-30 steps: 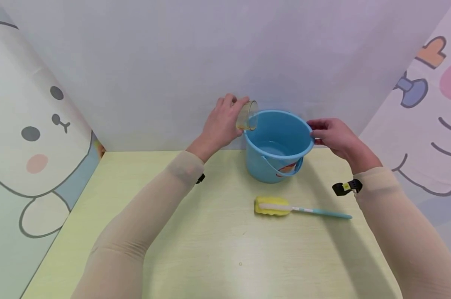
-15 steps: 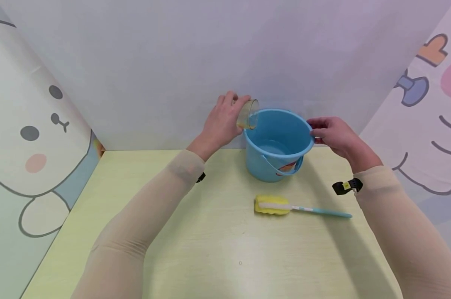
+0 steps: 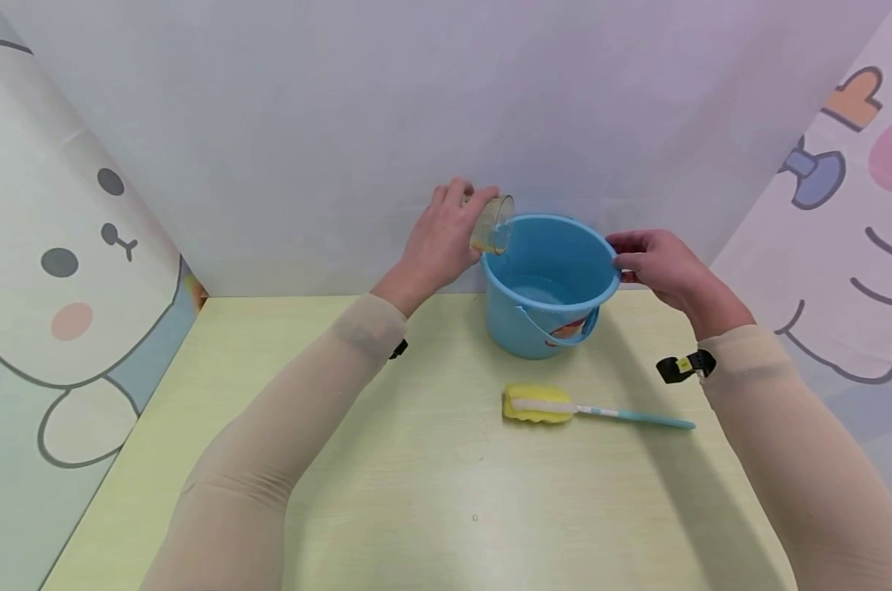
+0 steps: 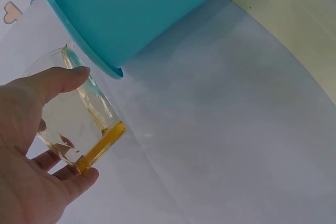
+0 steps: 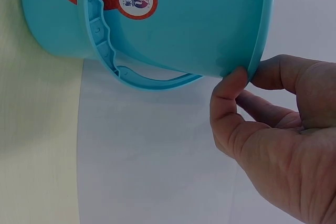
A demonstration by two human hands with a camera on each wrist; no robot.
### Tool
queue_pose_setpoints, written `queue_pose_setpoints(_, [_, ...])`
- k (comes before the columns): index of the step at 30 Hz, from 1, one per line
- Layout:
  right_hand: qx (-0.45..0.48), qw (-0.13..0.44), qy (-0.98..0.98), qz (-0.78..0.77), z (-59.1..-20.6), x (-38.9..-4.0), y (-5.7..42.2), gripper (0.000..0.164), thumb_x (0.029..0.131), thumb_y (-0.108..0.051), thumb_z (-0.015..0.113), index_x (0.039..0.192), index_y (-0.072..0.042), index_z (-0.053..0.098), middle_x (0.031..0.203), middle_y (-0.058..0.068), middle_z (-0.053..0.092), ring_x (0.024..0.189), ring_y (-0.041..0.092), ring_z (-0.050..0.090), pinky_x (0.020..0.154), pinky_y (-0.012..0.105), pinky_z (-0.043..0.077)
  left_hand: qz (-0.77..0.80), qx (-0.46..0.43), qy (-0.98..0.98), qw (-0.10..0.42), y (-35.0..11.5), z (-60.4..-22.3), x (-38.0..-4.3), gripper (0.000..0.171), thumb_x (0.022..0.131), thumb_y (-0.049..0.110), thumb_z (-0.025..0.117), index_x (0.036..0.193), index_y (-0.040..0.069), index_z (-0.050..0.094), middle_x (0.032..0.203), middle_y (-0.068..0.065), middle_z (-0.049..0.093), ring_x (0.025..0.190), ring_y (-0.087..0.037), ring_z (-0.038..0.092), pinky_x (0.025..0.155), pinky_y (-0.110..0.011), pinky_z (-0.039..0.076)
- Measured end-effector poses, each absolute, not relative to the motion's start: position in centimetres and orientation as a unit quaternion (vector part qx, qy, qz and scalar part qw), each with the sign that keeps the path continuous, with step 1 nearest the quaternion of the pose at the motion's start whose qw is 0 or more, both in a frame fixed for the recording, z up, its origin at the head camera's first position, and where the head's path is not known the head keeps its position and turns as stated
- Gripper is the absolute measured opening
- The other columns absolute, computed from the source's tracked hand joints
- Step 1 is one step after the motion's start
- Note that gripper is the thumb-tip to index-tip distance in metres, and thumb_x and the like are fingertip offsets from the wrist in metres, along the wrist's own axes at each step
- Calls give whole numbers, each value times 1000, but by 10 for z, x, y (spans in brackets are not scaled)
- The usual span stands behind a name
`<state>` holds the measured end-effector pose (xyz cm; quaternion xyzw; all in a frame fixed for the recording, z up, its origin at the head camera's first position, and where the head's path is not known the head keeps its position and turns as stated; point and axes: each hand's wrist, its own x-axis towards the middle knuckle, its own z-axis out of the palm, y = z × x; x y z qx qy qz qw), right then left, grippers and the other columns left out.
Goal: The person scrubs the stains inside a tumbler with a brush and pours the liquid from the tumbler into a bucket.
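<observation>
My left hand (image 3: 443, 234) grips a clear, amber-tinted glass (image 3: 496, 226), tipped on its side at the bucket's left rim with its mouth toward the opening. The left wrist view shows the thumb on one side of the glass (image 4: 84, 114) and fingers on the other. A blue plastic bucket (image 3: 515, 327) stands upright at the back of the table, a little water (image 3: 540, 289) in its bottom. At its right, my right hand (image 3: 660, 261) pinches the rim between thumb and fingers, plain in the right wrist view. The bucket's handle (image 5: 149, 81) hangs down beside a red label.
A sponge brush with a yellow head (image 3: 537, 404) and a teal handle (image 3: 652, 419) lies on the pale wooden table (image 3: 416, 492) in front of the bucket. A plain wall (image 3: 342, 123) rises behind, and cartoon-printed panels flank both sides.
The glass in my left hand has shifted very slightly right and up at the bucket's rim. The right hand keeps its hold, and the bucket and brush stay in place.
</observation>
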<state>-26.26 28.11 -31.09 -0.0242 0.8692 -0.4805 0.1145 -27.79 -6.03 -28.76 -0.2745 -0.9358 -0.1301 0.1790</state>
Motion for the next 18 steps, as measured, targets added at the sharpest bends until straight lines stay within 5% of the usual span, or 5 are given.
queue_pose_setpoints(18, [-22,114,867,-484,-310,-263,280,57,111,-8,53,163,4,32,157,27,43,130,42,55,87,25,59,-130,-281,-933,183,-59,-287,-278,83,88,11,87,160,21,45,144,-13,46,132,-34,45,95,-38,54])
